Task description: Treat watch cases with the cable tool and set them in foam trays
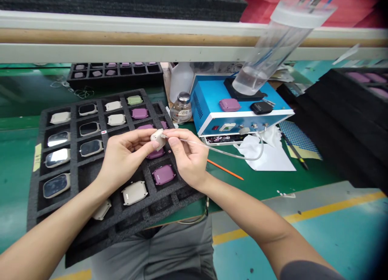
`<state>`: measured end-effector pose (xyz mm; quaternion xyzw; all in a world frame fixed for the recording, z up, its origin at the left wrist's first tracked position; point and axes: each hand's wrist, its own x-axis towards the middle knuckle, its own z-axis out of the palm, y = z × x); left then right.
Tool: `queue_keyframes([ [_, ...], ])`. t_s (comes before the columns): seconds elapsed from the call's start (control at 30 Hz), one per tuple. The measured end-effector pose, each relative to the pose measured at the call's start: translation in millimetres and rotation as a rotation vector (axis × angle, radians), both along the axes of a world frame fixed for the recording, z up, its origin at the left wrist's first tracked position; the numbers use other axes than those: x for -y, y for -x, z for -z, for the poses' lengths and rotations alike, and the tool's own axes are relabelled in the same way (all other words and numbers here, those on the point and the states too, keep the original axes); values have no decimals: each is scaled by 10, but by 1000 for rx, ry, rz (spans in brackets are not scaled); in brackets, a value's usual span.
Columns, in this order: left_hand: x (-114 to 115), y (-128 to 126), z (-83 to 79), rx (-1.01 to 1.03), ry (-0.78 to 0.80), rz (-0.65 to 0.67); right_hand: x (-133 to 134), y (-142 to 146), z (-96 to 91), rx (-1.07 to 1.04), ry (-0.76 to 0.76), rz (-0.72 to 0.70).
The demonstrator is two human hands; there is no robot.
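Observation:
My left hand [123, 155] pinches a small cream-white watch case [158, 139] above a black foam tray [57, 203]. My right hand [188, 152] is closed on the tip of a thin clear tube [230, 154], held against the case. The tube runs right to a blue box machine [209, 106]. The tray's pockets hold several white, purple and one green watch case, some with dark or shiny screens facing up.
On the blue machine lie a purple case [229, 105] and a black case [261, 108]. A clear cylinder [273, 49] leans over it. A small glass bottle [181, 107], white cloth [266, 152], orange pencil [226, 170] and more foam trays [342, 122] sit around.

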<state>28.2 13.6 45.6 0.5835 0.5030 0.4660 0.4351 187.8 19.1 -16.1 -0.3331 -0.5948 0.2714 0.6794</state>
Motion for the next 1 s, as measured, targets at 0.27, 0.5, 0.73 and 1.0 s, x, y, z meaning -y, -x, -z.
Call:
queue_keyframes([
  [0.27,3,-8,-7,2,20,-3,0,-4,7,21,10,10],
  [0.5,0,-5,-9,25,15,5,5,-7,5,-6,4,-12],
  [0.73,3,-7,4,35,32,11,5,-7,5,24,12,9],
  [1.0,1,3,16,47,25,21,5,-4,10,24,8,13],
])
